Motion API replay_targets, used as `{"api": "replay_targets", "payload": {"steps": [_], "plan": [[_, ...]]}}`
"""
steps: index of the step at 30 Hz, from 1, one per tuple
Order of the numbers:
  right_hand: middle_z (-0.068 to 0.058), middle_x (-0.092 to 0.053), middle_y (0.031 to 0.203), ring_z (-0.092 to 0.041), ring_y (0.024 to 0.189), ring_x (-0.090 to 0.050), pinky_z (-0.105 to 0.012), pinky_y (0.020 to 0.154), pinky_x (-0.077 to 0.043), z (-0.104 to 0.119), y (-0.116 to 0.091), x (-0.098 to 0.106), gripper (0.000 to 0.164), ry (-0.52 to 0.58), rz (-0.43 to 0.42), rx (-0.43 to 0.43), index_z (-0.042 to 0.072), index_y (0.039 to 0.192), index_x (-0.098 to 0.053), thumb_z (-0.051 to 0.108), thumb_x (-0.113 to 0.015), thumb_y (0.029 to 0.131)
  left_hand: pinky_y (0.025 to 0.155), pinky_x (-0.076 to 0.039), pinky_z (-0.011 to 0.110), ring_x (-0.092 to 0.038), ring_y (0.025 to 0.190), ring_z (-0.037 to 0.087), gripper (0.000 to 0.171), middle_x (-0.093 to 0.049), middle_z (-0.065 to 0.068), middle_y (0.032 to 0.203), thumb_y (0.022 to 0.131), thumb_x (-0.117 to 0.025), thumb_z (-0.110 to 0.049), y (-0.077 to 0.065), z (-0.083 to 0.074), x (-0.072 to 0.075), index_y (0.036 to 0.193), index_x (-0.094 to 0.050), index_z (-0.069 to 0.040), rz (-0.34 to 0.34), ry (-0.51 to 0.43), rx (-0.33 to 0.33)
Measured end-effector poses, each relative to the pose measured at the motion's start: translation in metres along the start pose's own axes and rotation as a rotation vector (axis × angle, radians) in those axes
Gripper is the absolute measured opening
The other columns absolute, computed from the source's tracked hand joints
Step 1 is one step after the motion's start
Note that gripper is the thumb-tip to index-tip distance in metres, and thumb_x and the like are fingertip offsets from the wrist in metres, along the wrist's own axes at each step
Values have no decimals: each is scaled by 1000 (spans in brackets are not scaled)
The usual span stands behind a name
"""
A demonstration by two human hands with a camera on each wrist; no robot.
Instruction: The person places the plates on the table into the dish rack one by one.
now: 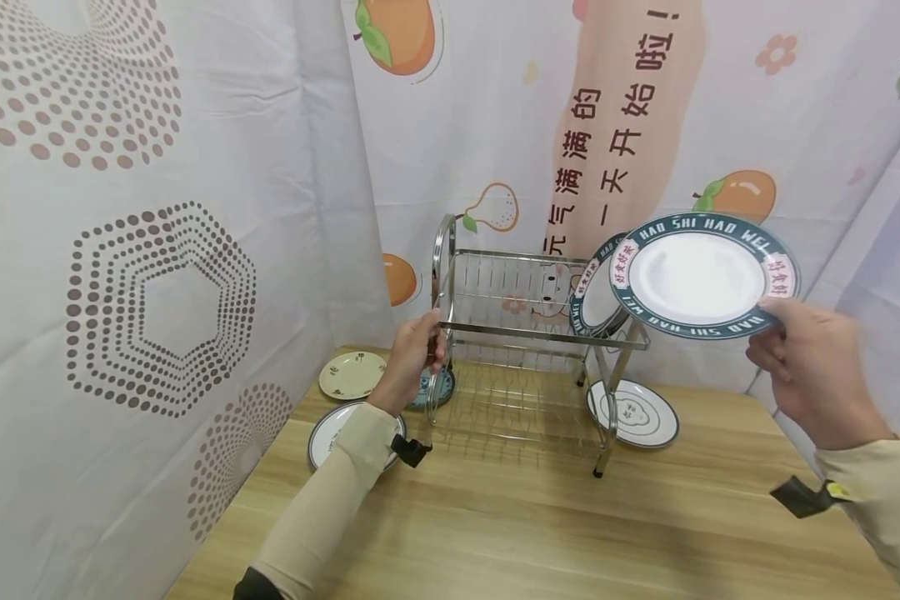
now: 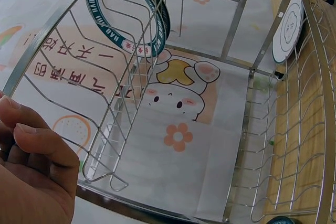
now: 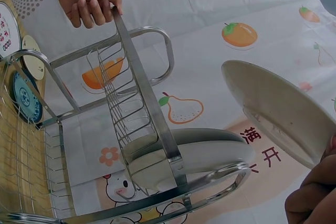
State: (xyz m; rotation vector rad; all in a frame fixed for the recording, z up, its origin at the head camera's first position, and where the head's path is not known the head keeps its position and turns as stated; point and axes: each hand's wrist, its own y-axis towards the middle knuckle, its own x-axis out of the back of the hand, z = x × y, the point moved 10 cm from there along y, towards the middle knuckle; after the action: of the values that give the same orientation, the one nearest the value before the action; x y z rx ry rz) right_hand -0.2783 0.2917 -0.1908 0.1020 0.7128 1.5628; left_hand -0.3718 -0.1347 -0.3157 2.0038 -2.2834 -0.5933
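Note:
A two-tier metal dish rack (image 1: 528, 332) stands on the table, and my left hand (image 1: 412, 354) grips the left front corner of its upper tier. In the right wrist view that hand's (image 3: 86, 1) fingertips bend over the rail end. My right hand (image 1: 817, 367) pinches the rim of a white plate (image 1: 697, 279) with a teal lettered border, held up beyond the rack's right end. Its pale underside shows in the right wrist view. Matching plates (image 2: 128, 17) stand on edge at the right end of the upper tier, partly hidden by the held plate in the head view.
A white dark-rimmed plate (image 1: 645, 414) lies behind the rack's right legs. On the left are a cream plate (image 1: 348, 375), another white dark-rimmed plate (image 1: 326, 433) under my forearm, and a blue patterned plate (image 1: 438, 388) beside the rack. Printed curtains (image 1: 232, 125) hang behind and at the sides.

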Motion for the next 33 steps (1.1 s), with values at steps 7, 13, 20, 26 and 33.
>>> {"api": "replay_targets", "payload": {"steps": [7,13,20,26,33], "plan": [[-3,-31,47,-20,49,-10,-32,47,-3,-7,2,-3,40,-117,-101,-50,-6,73,-74,-1,-50,105,44,-37,22,-41,44,11,52,-49,0,58,107,-53,-41,0,2,-1,66,-41,-12,5,-9,2],[-1,-30,49,-22,51,-10,-35,48,-4,-9,4,-15,35,-245,-131,-51,0,82,-79,4,-53,104,43,-37,22,-41,45,11,51,-49,0,58,107,-54,-39,1,1,0,65,-40,-12,-12,-5,5],[-1,-34,43,-18,40,-18,-39,43,-8,-4,8,-30,42,-508,-197,26,-3,62,-65,6,-52,101,43,-37,22,-41,45,11,51,-49,1,58,106,-54,-40,1,1,0,66,-40,-12,-14,-10,17],[1,-43,43,-12,36,-31,-35,34,-19,1,9,-42,42,-887,-257,74,-1,63,-67,12,-49,99,43,-37,23,-41,43,11,52,-49,1,57,107,-53,-41,1,0,-1,64,-43,-11,-5,6,1],[7,-57,52,-15,38,-34,-28,35,-24,-4,13,-61,46,-1107,-251,163,0,60,-64,20,-50,99,43,-38,22,-41,44,11,52,-51,1,57,106,-53,-41,1,0,0,64,-44,-12,-6,9,-7]]}}
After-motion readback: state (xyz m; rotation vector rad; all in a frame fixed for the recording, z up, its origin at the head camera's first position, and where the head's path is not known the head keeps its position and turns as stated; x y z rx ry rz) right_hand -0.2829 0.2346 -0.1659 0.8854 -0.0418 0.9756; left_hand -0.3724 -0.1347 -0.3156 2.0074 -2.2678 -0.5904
